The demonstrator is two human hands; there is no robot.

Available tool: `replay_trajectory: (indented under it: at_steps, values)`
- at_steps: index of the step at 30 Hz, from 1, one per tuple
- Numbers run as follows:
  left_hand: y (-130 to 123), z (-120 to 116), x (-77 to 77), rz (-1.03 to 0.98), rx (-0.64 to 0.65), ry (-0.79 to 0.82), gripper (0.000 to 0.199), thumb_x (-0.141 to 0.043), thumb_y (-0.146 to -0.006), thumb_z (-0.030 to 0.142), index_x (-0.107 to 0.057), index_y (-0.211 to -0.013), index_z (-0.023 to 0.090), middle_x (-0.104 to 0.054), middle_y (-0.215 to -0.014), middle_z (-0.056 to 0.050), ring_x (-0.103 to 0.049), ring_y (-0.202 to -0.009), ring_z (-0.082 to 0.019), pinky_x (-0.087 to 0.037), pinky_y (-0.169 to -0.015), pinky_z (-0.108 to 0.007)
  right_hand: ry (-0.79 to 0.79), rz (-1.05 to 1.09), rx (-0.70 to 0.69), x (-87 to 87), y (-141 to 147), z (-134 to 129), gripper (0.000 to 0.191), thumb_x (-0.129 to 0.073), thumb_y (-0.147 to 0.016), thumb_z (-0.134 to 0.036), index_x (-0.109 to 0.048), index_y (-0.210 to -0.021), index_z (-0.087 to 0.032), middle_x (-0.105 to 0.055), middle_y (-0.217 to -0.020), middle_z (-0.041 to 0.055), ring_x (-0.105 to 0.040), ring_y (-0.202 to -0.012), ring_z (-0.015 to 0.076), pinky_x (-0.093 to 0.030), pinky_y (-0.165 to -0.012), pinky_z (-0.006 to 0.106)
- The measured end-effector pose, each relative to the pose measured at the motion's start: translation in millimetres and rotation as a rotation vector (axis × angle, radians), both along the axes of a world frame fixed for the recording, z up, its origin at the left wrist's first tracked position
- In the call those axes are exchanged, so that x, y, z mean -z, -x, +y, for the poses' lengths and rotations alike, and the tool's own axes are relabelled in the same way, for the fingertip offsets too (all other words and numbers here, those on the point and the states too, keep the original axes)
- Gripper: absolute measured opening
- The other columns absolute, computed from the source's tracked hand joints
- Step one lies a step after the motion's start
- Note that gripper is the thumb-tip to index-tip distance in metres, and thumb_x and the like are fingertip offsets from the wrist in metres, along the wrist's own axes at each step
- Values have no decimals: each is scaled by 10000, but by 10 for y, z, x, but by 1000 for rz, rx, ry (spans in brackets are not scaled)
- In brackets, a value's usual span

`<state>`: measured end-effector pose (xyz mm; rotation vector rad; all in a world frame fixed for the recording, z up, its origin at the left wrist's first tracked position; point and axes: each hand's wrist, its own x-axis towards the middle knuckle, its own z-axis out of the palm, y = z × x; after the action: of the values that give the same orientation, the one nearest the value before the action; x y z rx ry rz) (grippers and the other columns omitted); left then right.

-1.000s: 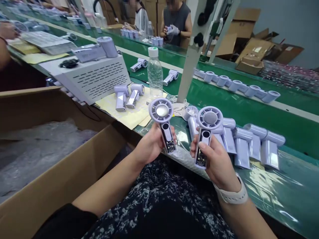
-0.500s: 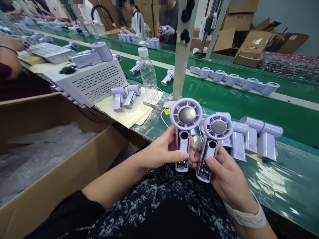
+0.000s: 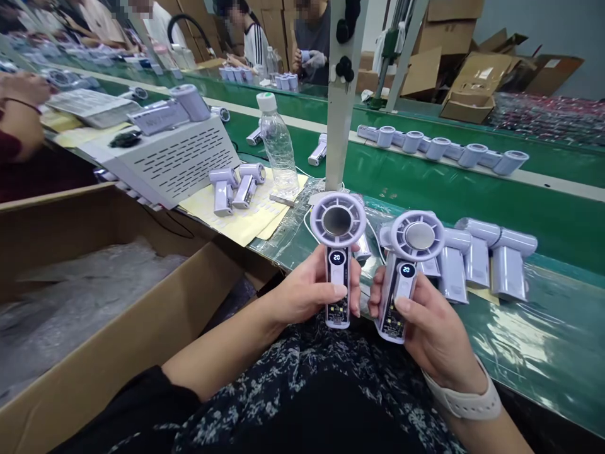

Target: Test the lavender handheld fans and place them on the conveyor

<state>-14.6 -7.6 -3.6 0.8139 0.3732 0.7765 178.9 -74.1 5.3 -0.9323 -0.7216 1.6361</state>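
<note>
Lilac fan (image 3: pixel 337 241) gripped in left hand (image 3: pixel 305 291), second fan (image 3: pixel 403 285) in right hand (image 3: pixel 437 328); displays (image 3: pixel 336 257), dark before, read 20.

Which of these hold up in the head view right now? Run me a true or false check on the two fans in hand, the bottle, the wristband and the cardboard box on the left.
1. The left hand holds a handheld fan whose display reads 20. True.
2. The right hand holds a second handheld fan with an unlit screen. False: its screen is lit and also reads 20.
3. The clear plastic bottle has no cap. False: a cap is on it.
4. A pale wristband goes around the right wrist. True.
5. The cardboard box is sealed shut. False: it is open, with plastic film inside.
</note>
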Motion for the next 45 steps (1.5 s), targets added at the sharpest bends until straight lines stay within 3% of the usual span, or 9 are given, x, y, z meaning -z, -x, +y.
replay_trajectory:
  at_steps: [3,9,15,21,33,38,42,45]
  values:
    - [-7,25,61,62,-52,-11,458,-831,-815,280,-531,-1152,202,-647,-940,-1,-703,-717,-145,-585,-653,-274,6,-44,47,28,13,24,277,-852,-852,-355,-730,-1069,-234,-708,-881,24,-642,-742,148,-565,-696,259]
    - [-36,102,194,88,-177,116,482,-826,-795,399,-506,-1096,201,-623,-853,32,-648,-622,-116,-572,-569,-250,5,-116,134,142,57,22,224,-757,-916,-415,-726,-1006,-211,-689,-814,31,-617,-651,146,-545,-589,257]
    - [38,79,154,74,-76,-30,445,-783,-863,448,-489,-1096,207,-620,-866,17,-658,-614,-125,-578,-554,-260,-62,-176,91,91,85,16,214,-739,-941,-411,-723,-1049,-227,-686,-838,30,-618,-668,162,-544,-600,282]
    - [86,123,119,129,-76,-91,408,-761,-897,454,-514,-1095,198,-622,-909,6,-679,-682,-126,-584,-626,-266,66,-112,118,113,116,107,234,-756,-901,-406,-707,-1021,-212,-676,-825,34,-609,-682,172,-543,-620,296]
    - [85,107,96,77,-79,-4,438,-786,-852,415,-511,-1110,192,-623,-870,17,-662,-626,-135,-573,-571,-282,71,-44,93,85,79,57,238,-742,-904,-406,-729,-1022,-200,-678,-860,51,-635,-699,177,-578,-620,301]
    - [79,92,102,213,-113,-12,485,-815,-847,439,-484,-1103,193,-678,-965,-33,-744,-709,-186,-613,-639,-316,59,-88,190,120,84,73,211,-801,-855,-360,-738,-979,-202,-682,-844,42,-620,-668,161,-547,-561,263]
    - [40,77,120,305,-171,12,620,-828,-823,532,-419,-1163,213,-739,-970,-69,-736,-638,-186,-579,-565,-288,121,17,178,189,89,97,334,-710,-924,-527,-746,-935,-195,-719,-850,64,-605,-558,149,-525,-491,277]
    - [24,53,103,267,-174,34,533,-638,-914,664,-388,-1114,238,-745,-862,-33,-685,-531,-177,-539,-486,-281,132,55,199,168,105,100,469,-624,-960,-649,-795,-976,-213,-778,-963,99,-717,-717,217,-633,-658,361]
